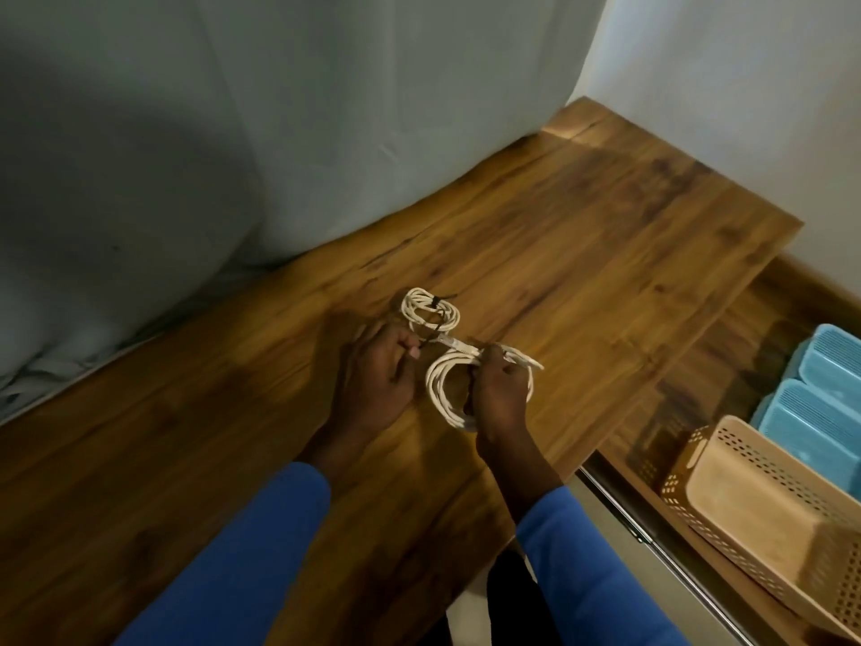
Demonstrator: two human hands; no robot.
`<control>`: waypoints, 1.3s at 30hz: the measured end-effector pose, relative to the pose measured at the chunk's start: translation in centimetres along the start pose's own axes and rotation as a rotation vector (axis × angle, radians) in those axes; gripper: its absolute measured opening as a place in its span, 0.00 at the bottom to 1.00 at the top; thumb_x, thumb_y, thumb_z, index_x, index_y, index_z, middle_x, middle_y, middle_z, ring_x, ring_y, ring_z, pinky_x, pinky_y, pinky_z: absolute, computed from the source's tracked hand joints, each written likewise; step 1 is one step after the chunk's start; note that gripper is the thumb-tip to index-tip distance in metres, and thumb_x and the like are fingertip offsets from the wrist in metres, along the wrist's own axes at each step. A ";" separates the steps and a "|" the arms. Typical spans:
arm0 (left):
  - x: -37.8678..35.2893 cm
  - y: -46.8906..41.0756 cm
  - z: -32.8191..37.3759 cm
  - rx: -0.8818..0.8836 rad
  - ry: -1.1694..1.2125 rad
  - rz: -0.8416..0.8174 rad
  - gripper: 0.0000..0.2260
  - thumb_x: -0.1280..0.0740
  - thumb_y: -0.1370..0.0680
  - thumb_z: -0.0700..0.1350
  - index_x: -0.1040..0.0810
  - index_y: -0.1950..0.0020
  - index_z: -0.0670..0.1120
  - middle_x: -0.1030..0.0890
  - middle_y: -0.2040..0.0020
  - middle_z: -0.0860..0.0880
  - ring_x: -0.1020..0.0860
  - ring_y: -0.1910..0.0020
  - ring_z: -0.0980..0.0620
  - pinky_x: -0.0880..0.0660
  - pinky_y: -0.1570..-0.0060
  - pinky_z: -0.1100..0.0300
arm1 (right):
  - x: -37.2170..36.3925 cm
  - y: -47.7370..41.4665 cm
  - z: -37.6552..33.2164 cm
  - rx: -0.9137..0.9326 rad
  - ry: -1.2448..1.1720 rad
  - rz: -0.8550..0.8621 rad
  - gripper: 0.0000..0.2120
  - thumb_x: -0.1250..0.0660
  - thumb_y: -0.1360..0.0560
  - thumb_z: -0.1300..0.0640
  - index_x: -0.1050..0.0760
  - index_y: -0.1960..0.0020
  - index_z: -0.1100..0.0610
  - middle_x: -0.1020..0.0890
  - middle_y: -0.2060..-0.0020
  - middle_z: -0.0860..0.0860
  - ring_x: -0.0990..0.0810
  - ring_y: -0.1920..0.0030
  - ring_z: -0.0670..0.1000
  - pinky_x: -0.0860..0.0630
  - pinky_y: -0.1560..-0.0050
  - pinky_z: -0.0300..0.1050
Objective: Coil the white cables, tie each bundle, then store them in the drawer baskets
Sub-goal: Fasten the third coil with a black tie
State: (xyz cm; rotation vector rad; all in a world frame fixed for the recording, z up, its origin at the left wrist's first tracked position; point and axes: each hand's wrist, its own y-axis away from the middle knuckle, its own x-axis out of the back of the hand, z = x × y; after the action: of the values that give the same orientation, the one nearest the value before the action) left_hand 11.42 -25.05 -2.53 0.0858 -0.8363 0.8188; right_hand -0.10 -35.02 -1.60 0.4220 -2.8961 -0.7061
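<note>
Near the frame's centre, over the tabletop [559, 226], I see the right hand [501, 394] curled round the untied white coil [435, 380] and the left hand [377, 375] pinching what looks like a dark tie [423, 343], so I judge a slackened hold could let its loops spring apart.

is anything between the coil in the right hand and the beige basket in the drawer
Nothing visible. The right hand grips the coil over the table; the beige basket sits open-topped in the open drawer to its right, with only tabletop between. The tied bundle lies farther back, off that path.
</note>
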 end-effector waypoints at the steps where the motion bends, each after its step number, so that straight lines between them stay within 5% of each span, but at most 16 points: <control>1: 1.2 0.3 0.2 0.007 0.047 0.030 0.04 0.32 0.23 0.43 0.23 0.54 0.52 0.21 0.53 0.56 0.24 0.48 0.53 0.26 0.45 0.50 | -0.6 0.2 -0.2 -0.005 -0.002 -0.021 0.21 0.39 0.19 0.48 0.23 0.66 0.57 0.21 0.72 0.53 0.24 0.68 0.54 0.27 0.61 0.52; 7: 6.8 1.0 0.0 0.175 0.379 0.103 0.05 0.33 0.18 0.39 0.21 0.51 0.49 0.18 0.58 0.58 0.20 0.57 0.60 0.24 0.55 0.67 | -3.2 3.0 -2.3 -0.085 -0.147 -0.310 0.21 0.41 0.15 0.53 0.31 0.67 0.56 0.29 0.78 0.48 0.31 0.80 0.45 0.34 0.77 0.38; 13: 10.5 0.6 -1.4 0.459 0.911 0.172 0.08 0.38 0.15 0.39 0.25 0.52 0.48 0.27 0.66 0.54 0.32 0.74 0.59 0.32 0.74 0.64 | -6.4 6.1 -3.1 -0.111 -0.147 -0.531 0.23 0.43 0.15 0.52 0.33 0.68 0.56 0.34 0.77 0.50 0.37 0.81 0.45 0.40 0.79 0.36; 17: 11.7 1.5 -2.6 0.399 0.750 0.168 0.08 0.36 0.16 0.38 0.22 0.51 0.49 0.26 0.67 0.53 0.32 0.72 0.59 0.34 0.73 0.66 | -8.1 7.1 -3.4 -0.140 -0.158 -0.655 0.22 0.44 0.16 0.51 0.34 0.68 0.55 0.35 0.77 0.50 0.39 0.81 0.45 0.42 0.79 0.35; 21: 11.9 3.2 -3.5 0.262 0.571 0.127 0.08 0.35 0.17 0.36 0.21 0.48 0.49 0.17 0.55 0.52 0.22 0.59 0.61 0.26 0.57 0.65 | -9.1 7.6 -4.1 -0.314 -0.308 -0.796 0.22 0.45 0.16 0.50 0.36 0.68 0.53 0.37 0.79 0.47 0.42 0.83 0.44 0.43 0.82 0.34; 26: 12.6 5.5 -3.2 0.351 0.864 0.031 0.09 0.32 0.22 0.40 0.14 0.49 0.51 0.16 0.58 0.55 0.24 0.63 0.58 0.25 0.60 0.64 | -9.8 6.7 -4.8 -0.594 -0.620 -0.694 0.23 0.45 0.16 0.51 0.36 0.70 0.53 0.36 0.82 0.46 0.41 0.85 0.42 0.39 0.86 0.33; 32: 14.4 4.0 -2.0 0.258 0.621 -0.069 0.10 0.32 0.20 0.32 0.15 0.45 0.45 0.13 0.51 0.50 0.16 0.52 0.56 0.22 0.54 0.64 | -10.8 5.7 -4.0 -0.551 -0.403 -0.753 0.21 0.46 0.16 0.48 0.33 0.66 0.53 0.31 0.82 0.49 0.35 0.84 0.44 0.33 0.79 0.34; 34: 14.7 3.5 -2.2 0.274 0.557 -0.010 0.10 0.32 0.20 0.31 0.15 0.46 0.44 0.13 0.51 0.46 0.16 0.54 0.53 0.21 0.55 0.61 | -10.9 5.8 -4.3 -0.549 -0.369 -0.950 0.20 0.43 0.18 0.48 0.32 0.68 0.53 0.32 0.82 0.48 0.33 0.84 0.44 0.36 0.73 0.34; 37: 14.6 3.3 -3.3 0.574 0.781 0.318 0.10 0.32 0.20 0.32 0.16 0.50 0.46 0.16 0.52 0.48 0.21 0.66 0.58 0.24 0.63 0.61 | -10.6 6.2 -5.7 -0.614 -0.382 -1.196 0.20 0.39 0.24 0.50 0.33 0.74 0.53 0.36 0.83 0.46 0.37 0.86 0.43 0.47 0.81 0.32; 39: 14.5 3.7 -3.9 0.609 0.675 0.416 0.11 0.30 0.21 0.33 0.17 0.52 0.49 0.15 0.55 0.55 0.20 0.65 0.61 0.26 0.61 0.63 | -10.3 6.7 -6.5 -0.657 -0.415 -1.292 0.21 0.38 0.24 0.49 0.33 0.74 0.54 0.35 0.83 0.47 0.36 0.86 0.43 0.45 0.83 0.31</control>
State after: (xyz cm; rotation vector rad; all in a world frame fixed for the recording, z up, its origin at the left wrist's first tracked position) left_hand 16.99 -12.12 3.92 0.1631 0.0606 1.3743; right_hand 9.34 -29.00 6.62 2.2263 -2.0731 -1.9306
